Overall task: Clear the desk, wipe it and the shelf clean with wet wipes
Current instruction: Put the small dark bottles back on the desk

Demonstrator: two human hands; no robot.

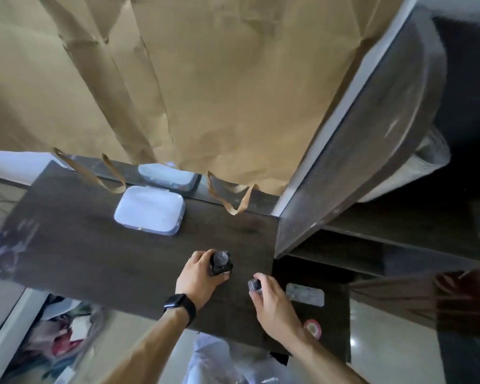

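The dark wooden desk (81, 245) fills the middle of the head view. My left hand (198, 278), with a black watch on the wrist, grips a small black bottle (220, 263) standing on the desk's near right part. My right hand (269, 300) holds a small grey cap-like object (254, 285) just right of it, near the desk's right edge. A white plastic box (150, 210) with a lid lies further back on the desk. The dark shelf unit (372, 134) rises at the right, its boards dusty.
Brown paper (205, 79) hangs over the wall behind the desk, with torn strips reaching the back edge. A silver label (304, 294) and a round red sticker (312, 328) sit on the dark panel at right. Bags and clutter (61, 333) lie on the floor at left.
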